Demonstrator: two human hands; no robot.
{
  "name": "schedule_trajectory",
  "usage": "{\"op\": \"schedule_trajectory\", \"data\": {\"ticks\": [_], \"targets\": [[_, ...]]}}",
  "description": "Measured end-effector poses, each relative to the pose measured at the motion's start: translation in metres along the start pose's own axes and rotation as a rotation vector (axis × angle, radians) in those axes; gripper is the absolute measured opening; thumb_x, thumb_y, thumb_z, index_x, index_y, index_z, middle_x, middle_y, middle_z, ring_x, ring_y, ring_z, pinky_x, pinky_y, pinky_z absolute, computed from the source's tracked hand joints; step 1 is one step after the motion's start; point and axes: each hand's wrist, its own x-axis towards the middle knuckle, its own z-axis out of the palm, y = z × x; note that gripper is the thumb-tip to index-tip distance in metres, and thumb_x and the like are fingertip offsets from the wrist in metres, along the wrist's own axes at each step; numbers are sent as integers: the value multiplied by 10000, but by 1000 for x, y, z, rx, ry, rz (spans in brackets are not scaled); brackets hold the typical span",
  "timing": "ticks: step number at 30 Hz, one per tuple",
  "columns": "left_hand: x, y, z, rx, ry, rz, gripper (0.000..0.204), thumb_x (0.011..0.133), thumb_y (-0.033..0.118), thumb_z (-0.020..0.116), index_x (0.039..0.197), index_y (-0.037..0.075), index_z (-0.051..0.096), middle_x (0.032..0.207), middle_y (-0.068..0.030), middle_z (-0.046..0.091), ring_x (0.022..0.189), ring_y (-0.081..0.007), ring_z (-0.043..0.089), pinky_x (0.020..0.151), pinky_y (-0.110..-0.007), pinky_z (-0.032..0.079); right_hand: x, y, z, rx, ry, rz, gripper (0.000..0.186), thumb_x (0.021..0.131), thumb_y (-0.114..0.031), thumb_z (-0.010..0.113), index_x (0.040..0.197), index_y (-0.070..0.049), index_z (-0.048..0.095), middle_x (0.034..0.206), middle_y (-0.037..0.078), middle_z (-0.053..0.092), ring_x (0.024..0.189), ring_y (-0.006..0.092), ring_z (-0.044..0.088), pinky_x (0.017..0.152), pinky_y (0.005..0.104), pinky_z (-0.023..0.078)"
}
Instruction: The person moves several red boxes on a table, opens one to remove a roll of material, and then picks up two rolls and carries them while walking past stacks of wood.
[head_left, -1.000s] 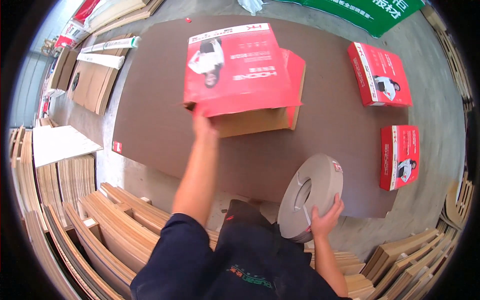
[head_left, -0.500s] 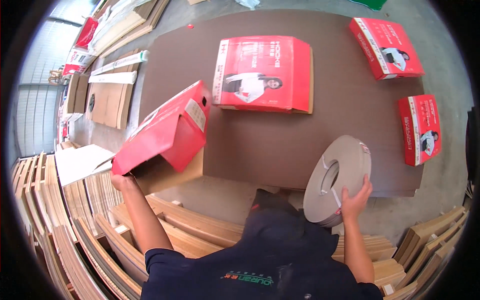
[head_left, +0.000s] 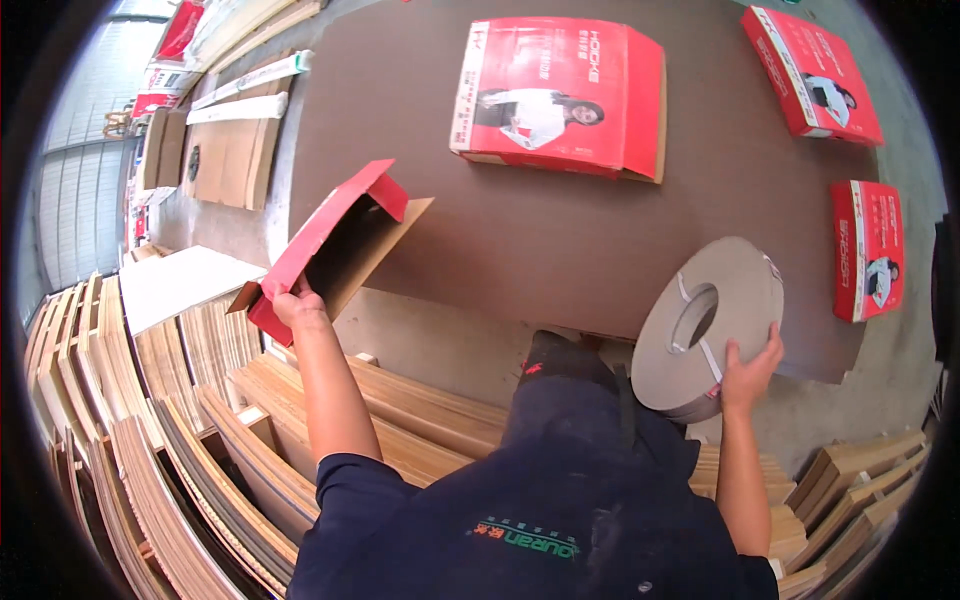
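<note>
My left hand (head_left: 300, 305) is closed on an opened red cardboard box (head_left: 290, 265), held tilted at the left front of the brown board surface (head_left: 500, 250), its dark inside showing. My right hand (head_left: 752, 365) grips the lower right rim of a thick grey coil of banding (head_left: 655, 345) with white straps, held upright at an angle over the board's front right. A red box (head_left: 550, 60) with a picture on it lies near the middle of the board. Two more red boxes, one at the back right (head_left: 810, 75) and one at the right (head_left: 868, 250), lie beside it.
Stacked wooden panels (head_left: 380, 410) line the front and left along the floor. A white sheet (head_left: 180, 280) rests on stacks at the left. Behind it are cardboard sheets (head_left: 225, 165) and white wrapped rolls (head_left: 235, 108). Concrete floor (head_left: 895, 365) shows at the right.
My left hand lifted a red box off another, which stayed on the board, moved it left and turned it so its inside shows. The coil in my right hand shifted right and up in view.
</note>
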Motion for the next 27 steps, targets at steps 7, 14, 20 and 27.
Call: {"op": "schedule_trajectory", "data": {"ticks": [7,14,20,27], "targets": [[-42,-44,-10,316,-147,-121,325,1011,183,474,1282,6,502,1164,-158,626,1024,-323,649,882,-463,584,7,-14,2,25,5,-19,763,751,-184,750,1420,-58,407,1347,203,459,1262,388,454,1051,447,376],[-96,-147,-107,529,-38,-764,543,998,505,445,1213,7,482,1058,-162,646,978,-360,664,895,-529,548,9,-16,6,0,23,-53,744,753,-177,750,1407,-43,422,1342,197,466,1251,382,463,1052,436,373],[-195,-169,-138,1103,-558,-986,411,955,446,537,1144,82,521,977,-72,639,841,-207,639,717,-343,526,3,-13,4,32,1,-19,726,772,-183,746,1403,-28,422,1362,181,460,1281,353,443,1073,422,357],[-248,-189,-99,1279,-1007,-643,316,946,305,600,1038,3,616,900,-83,662,779,-159,611,734,-307,500,15,-12,6,7,-37,-48,714,800,-170,739,1412,-9,410,1386,201,438,1312,347,411,1103,418,317]]}}
